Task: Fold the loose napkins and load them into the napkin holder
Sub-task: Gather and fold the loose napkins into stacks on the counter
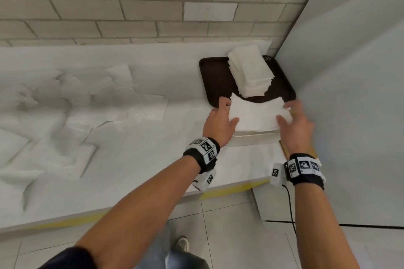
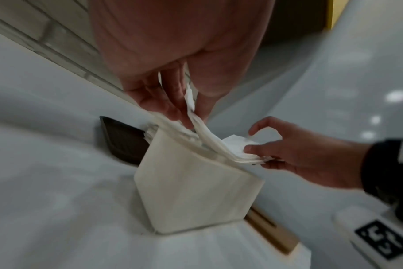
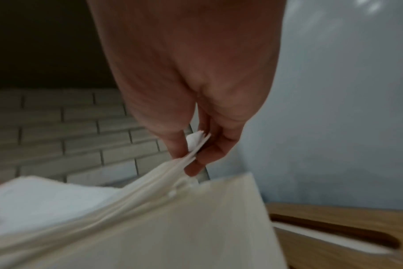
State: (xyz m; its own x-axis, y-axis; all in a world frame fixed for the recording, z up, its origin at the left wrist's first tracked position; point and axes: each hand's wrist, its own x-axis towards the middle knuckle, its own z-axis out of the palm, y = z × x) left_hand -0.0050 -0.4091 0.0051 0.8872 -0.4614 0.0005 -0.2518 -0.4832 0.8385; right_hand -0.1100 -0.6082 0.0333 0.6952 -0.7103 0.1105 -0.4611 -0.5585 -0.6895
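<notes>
A small stack of folded white napkins (image 1: 260, 113) is held between both hands, just over the open top of the white box-shaped napkin holder (image 1: 254, 136). My left hand (image 1: 229, 111) pinches the stack's left edge, thumb on top. My right hand (image 1: 285, 112) pinches its right edge. In the left wrist view the left hand (image 2: 191, 116) grips the bent stack (image 2: 209, 143) above the holder (image 2: 196, 185). In the right wrist view the right hand (image 3: 191, 158) pinches the napkins' corner (image 3: 193, 143) at the holder's rim (image 3: 173, 227). The holder's inside is hidden.
A brown tray (image 1: 215, 78) in the corner carries a taller pile of folded napkins (image 1: 251, 72). Loose unfolded napkins (image 1: 87, 102) cover the counter's left part. A wooden slotted lid (image 3: 334, 236) lies right of the holder. A grey wall (image 1: 349, 94) stands close on the right.
</notes>
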